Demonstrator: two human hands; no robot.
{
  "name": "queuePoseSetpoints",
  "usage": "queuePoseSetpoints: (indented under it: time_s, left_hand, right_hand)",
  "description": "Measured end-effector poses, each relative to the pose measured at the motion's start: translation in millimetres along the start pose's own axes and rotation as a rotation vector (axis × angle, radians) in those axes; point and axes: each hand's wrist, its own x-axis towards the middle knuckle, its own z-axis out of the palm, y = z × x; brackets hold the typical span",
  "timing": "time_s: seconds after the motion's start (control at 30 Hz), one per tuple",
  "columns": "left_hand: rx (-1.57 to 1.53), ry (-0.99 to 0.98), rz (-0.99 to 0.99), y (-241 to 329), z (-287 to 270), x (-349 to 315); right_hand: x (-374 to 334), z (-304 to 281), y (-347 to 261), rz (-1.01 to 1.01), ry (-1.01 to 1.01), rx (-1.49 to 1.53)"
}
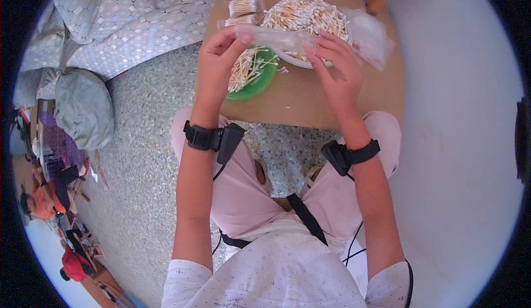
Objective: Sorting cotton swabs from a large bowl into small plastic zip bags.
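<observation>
Stretched between my two hands is a clear plastic bag, held above a brown board. My left hand pinches its left end between thumb and fingers. At the other end, the fingers of my right hand close on the plastic. Below my left hand lies a green plate with loose cotton swabs on it. Behind the bag, a white bowl carries a big heap of cotton swabs; the bag and my right hand cover part of it.
Filled packs of cotton swabs lie at the board's far left. A pile of clear plastic bags rests right of the bowl. A white wall stands on the right, a patterned sofa at the far left. Other people sit at the left.
</observation>
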Motion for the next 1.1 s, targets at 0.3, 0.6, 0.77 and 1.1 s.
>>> queuePoseSetpoints:
  time_s: [0.3,0.6,0.77,1.1]
  left_hand:
    - [-0.003,-0.098,0.084,-11,0,2]
    - [0.088,-0.041,-0.085,-21,-5,5]
    - [0.228,0.068,-0.237,-26,-13,8]
    - [1.083,-0.181,0.506,-46,-6,-2]
  right_hand:
    - [-4,0,-2,0.300,-0.066,0.174]
    - [-6,13,5,0.091,-0.209,0.052]
    - [-4,13,21,0.045,-0.185,-0.078]
    - [-12,25,33,-0.127,-0.358,-0.191]
